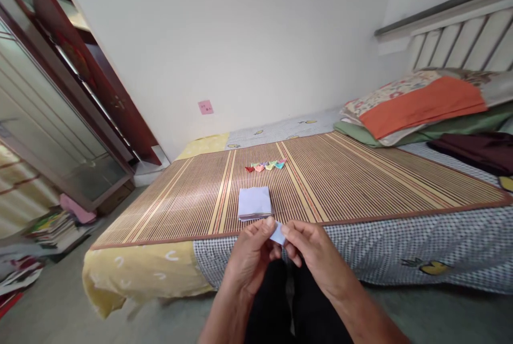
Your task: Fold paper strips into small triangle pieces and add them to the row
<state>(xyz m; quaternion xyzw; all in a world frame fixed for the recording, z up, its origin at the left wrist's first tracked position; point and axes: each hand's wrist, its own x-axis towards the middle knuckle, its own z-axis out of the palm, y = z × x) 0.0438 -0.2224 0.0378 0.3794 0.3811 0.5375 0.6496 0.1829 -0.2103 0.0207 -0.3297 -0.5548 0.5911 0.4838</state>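
Note:
Between my two hands is a small folded piece of pale lilac paper (278, 234), held just in front of the bed's edge. My left hand (253, 250) pinches its left side, thumb on top. The right side is gripped by my right hand (310, 245), also with the thumb uppermost. A stack of square lilac paper (254, 202) lies on the mat just beyond my hands. Farther back, several small folded paper pieces (266, 165) in red, pink, yellow and blue sit in a row.
A striped bamboo mat (180, 194) covers the bed. Pillows (425, 106) and a dark folded cloth (476, 151) lie at the right. A white wall (240, 39) stands behind the bed. On the left are a brown door (100, 77) and a pile of books (52, 229).

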